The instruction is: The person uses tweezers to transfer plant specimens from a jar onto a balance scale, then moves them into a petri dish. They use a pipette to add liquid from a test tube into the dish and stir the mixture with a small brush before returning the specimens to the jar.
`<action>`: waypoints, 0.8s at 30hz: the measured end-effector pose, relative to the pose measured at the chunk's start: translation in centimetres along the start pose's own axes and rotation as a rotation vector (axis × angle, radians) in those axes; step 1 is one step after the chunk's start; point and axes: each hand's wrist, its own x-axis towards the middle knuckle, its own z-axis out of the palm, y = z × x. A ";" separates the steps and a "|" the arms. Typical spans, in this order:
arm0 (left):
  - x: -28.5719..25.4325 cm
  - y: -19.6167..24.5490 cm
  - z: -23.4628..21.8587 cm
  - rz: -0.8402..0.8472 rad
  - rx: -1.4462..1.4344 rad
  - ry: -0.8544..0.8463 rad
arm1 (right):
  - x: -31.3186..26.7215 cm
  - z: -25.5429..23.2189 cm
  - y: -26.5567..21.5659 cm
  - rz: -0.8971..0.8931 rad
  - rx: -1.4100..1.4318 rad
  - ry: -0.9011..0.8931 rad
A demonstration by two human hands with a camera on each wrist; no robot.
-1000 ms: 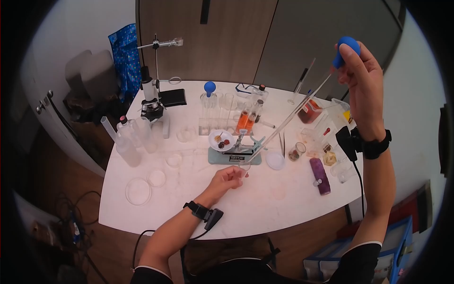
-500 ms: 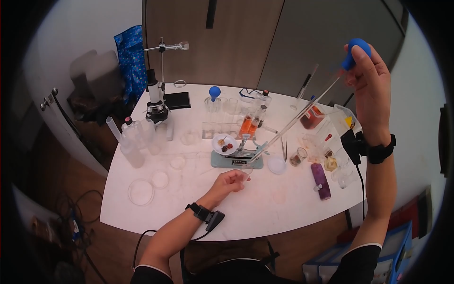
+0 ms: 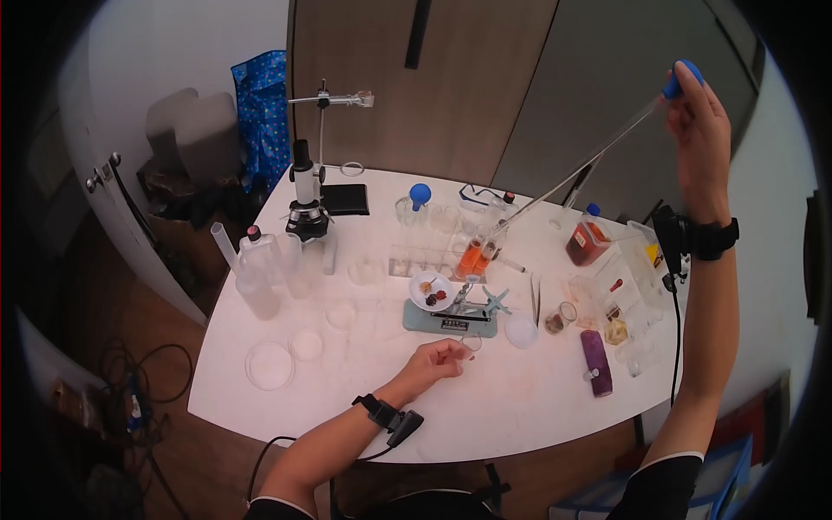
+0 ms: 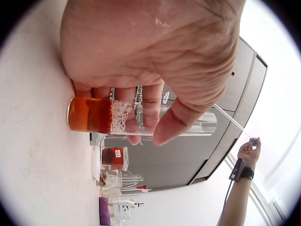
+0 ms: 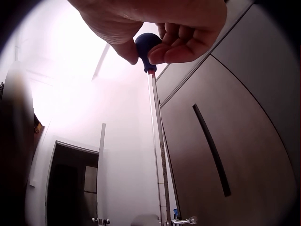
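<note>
My left hand holds an upright glass vial between thumb and fingers, low over the table. Orange-red liquid topped with bubbles fills its lower part. High at the right, my right hand pinches a blue rubber bulb fitted on a long glass pipette. The pipette slants down to the left, its lower end overlapping two vials of orange liquid in the head view. Just behind the left hand, a balance scale bears a white dish of small dried pieces.
A microscope and clamp stand stand back left, with plastic bottles in front. Glass dishes lie on the left. Tweezers, a small jar, a purple block and a red-brown container are on the right.
My right hand has risen with the bulb and pipette. The pipette's lower end has moved up and away from the vial in my left hand. The head view has shifted too.
</note>
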 end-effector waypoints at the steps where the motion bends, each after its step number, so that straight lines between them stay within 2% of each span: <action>1: 0.0 -0.1 -0.1 0.004 0.002 -0.006 | 0.6 0.2 0.6 0.005 -0.007 0.005; 13: 0.0 -0.2 -0.2 0.014 0.012 -0.008 | 4.7 5.0 7.8 0.025 0.025 0.061; 24: 0.1 -0.2 -0.3 0.027 -0.013 -0.030 | 5.4 7.6 10.5 0.082 0.077 0.017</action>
